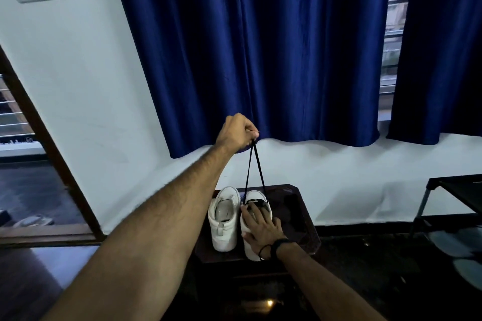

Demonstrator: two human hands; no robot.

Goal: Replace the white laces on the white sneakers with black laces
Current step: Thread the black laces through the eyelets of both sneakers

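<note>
Two white sneakers stand side by side on a small dark table. The left sneaker has no lace in it. The right sneaker carries a black lace, whose two ends rise taut from its front eyelets. My left hand is raised high above the shoes and pinches both lace ends together. My right hand lies on top of the right sneaker with fingers spread, pressing it down; a dark band sits on that wrist. No white laces are in view.
Blue curtains hang on the white wall behind the table, with a window at the right. A dark metal rack stands to the right. An open doorway with a wooden frame lies to the left.
</note>
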